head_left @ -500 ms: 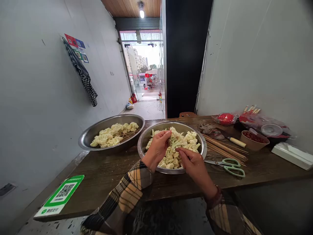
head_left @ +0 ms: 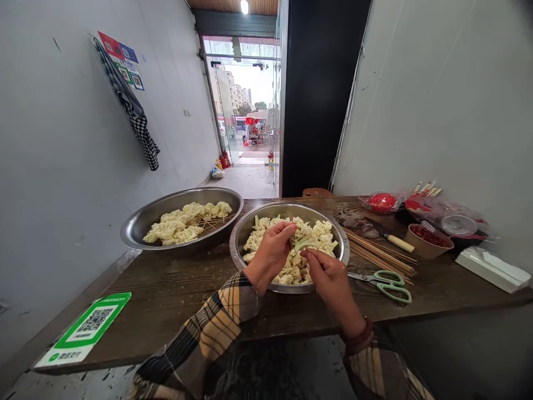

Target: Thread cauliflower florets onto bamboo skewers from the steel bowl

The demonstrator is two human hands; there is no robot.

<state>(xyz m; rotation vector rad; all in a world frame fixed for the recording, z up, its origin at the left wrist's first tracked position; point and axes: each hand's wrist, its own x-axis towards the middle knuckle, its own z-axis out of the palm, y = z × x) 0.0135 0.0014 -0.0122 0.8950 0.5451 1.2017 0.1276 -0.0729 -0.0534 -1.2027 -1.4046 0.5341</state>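
Above the near metal basin (head_left: 236, 244), full of pale cauliflower florets (head_left: 323, 230), my two hands are close together. My left hand (head_left: 272, 250) is closed around a cauliflower floret (head_left: 306, 241) with its stem slanting toward the right hand. Thumb and fingertips of my right hand (head_left: 331, 275) are pinched by the lower end of that stem; what they grip is too small to make out. To the left, a second metal basin (head_left: 135, 243) has cauliflower pieces (head_left: 177, 225) in it, with thin wooden skewers (head_left: 213, 222) showing among them.
Right of the near basin lie loose wooden skewers (head_left: 375, 253), green-handled scissors (head_left: 389, 286) and a knife (head_left: 400, 243). Farther right are a tub of red contents (head_left: 428, 238) and a white box (head_left: 491, 269). A green-and-white code card (head_left: 89, 328) is at the table's left end.
The view has shifted slightly, so the basins and table sit a little further left and higher. My hands keep nearly the same hold, with the floret a little lower over the basin.
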